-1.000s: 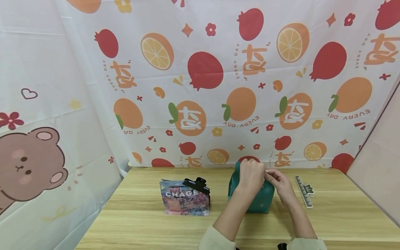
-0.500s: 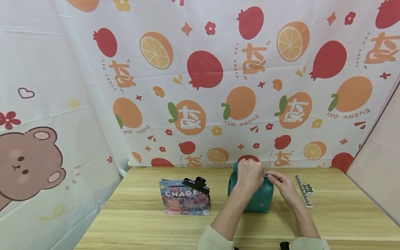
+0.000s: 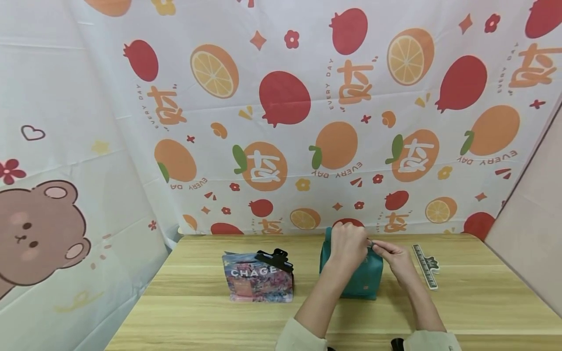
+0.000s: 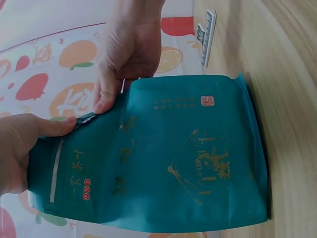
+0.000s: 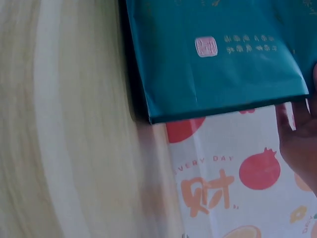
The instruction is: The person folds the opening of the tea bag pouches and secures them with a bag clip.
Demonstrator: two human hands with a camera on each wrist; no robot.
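A teal tea bag [image 3: 364,278] with gold lettering stands upright on the table. My left hand [image 3: 350,246] grips its upper left part, and in the left wrist view the left thumb lies near a pale strip across the bag's top. At the upper right edge my right hand [image 3: 397,258] pinches the bag between thumb and fingers. Between the two thumbs, a small crumpled silvery patch of the edge [image 4: 86,120] shows in the left wrist view. In the right wrist view the fingers of my right hand [image 5: 302,144] are at the bag's side, partly cut off by the frame.
Left of the tea bag stands a colourful printed pouch [image 3: 261,285] with a black clip [image 3: 275,260] on its top. To the right lies a white bar with a piano-key print [image 3: 425,268]. A fruit-print cloth [image 3: 285,146] hangs behind the wooden table [image 3: 189,302].
The right hand's fingertips have shifted slightly down along the bag's upper right edge. The left hand keeps its grip on the bag's top. The head view has turned slightly.
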